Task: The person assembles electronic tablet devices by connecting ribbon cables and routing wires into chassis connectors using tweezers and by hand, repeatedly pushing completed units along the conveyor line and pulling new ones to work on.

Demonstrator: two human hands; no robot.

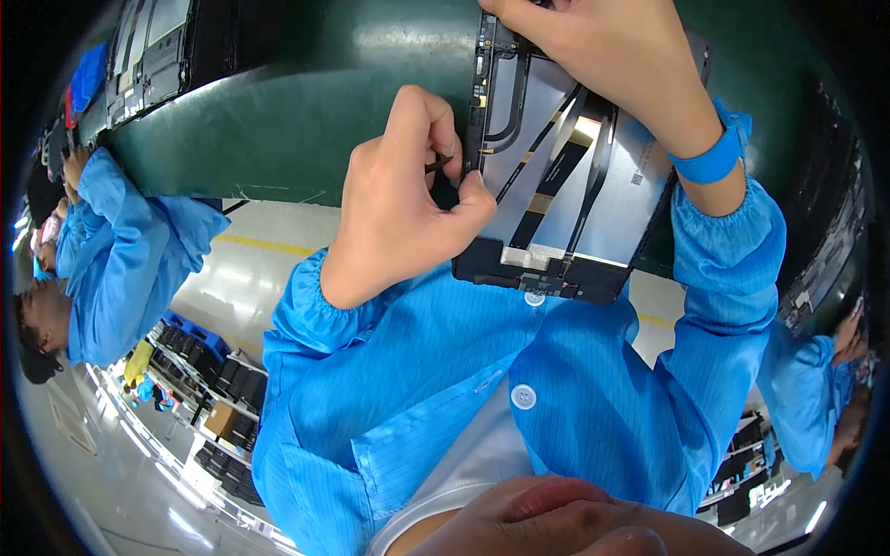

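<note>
An opened tablet (640,199) lies in front of me, its metal inner side showing with several black ribbon cables (547,185) running along it. My left hand (399,195) is at its left edge, fingers curled and thumb bent in. Between those fingers a bit of something dark shows, too small and covered to name. My right hand (612,69), with a blue band (709,157) at the wrist, reaches over the tablet's far part and grips it there. The frame's top edge cuts off some of its fingertips.
The green tabletop (278,139) spans the view. More opened device parts (153,65) lie at far left, and dark panels (825,204) at the right. Co-workers in blue coats sit left (130,250) and right (802,398). Shelves of dark items (213,371) stand behind.
</note>
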